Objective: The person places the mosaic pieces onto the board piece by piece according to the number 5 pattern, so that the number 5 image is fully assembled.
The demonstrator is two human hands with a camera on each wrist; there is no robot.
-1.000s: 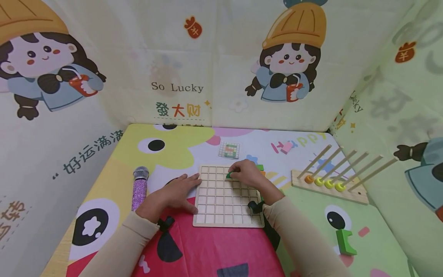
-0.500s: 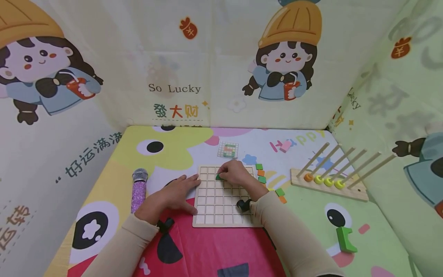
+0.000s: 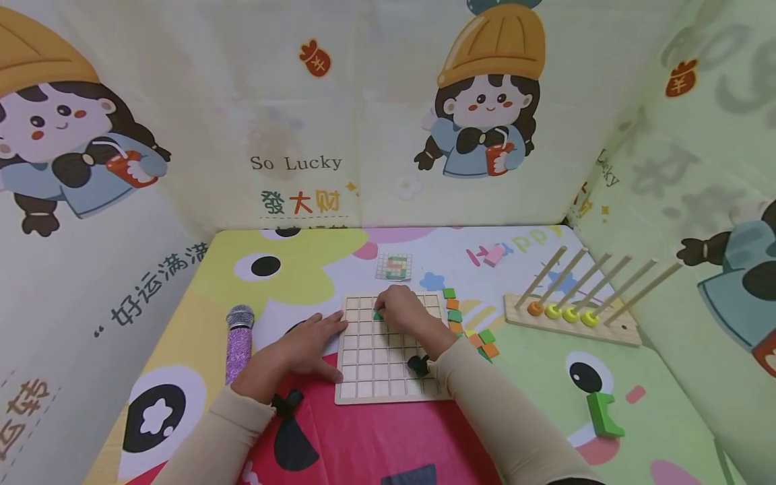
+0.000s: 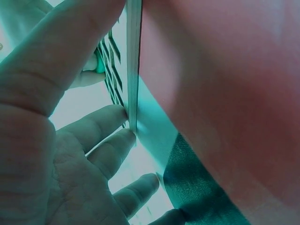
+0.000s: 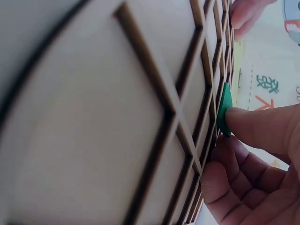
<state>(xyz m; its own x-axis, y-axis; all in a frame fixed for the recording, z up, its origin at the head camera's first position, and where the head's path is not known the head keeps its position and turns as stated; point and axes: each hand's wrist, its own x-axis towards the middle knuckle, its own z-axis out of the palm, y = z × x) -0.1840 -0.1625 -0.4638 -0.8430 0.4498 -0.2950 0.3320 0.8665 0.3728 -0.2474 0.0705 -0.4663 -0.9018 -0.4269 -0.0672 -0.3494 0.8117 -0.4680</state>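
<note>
A wooden grid board (image 3: 380, 372) lies on the table in the head view. My right hand (image 3: 405, 313) is over its upper part, pinching a small green tile (image 5: 225, 110) between thumb and fingers. The tile is at the grid surface in the upper rows; whether it sits inside a cell cannot be told. My left hand (image 3: 308, 345) has its fingers spread and touches the board's left edge, as the left wrist view also shows. Green and orange tiles (image 3: 455, 316) lie in a line along the board's right side, with several more clustered near my right sleeve.
Behind the board lies a small gridded pattern card (image 3: 394, 267). A glittery purple microphone (image 3: 239, 347) is at the left. To the right stand a peg rack (image 3: 570, 320) with beads and a green block (image 3: 603, 415). A pink block (image 3: 494, 255) lies farther back.
My right hand has carried the green tile leftward across the upper board and lowered slightly. The tiles beside the board have come into view. My left hand has stayed at the edge.
</note>
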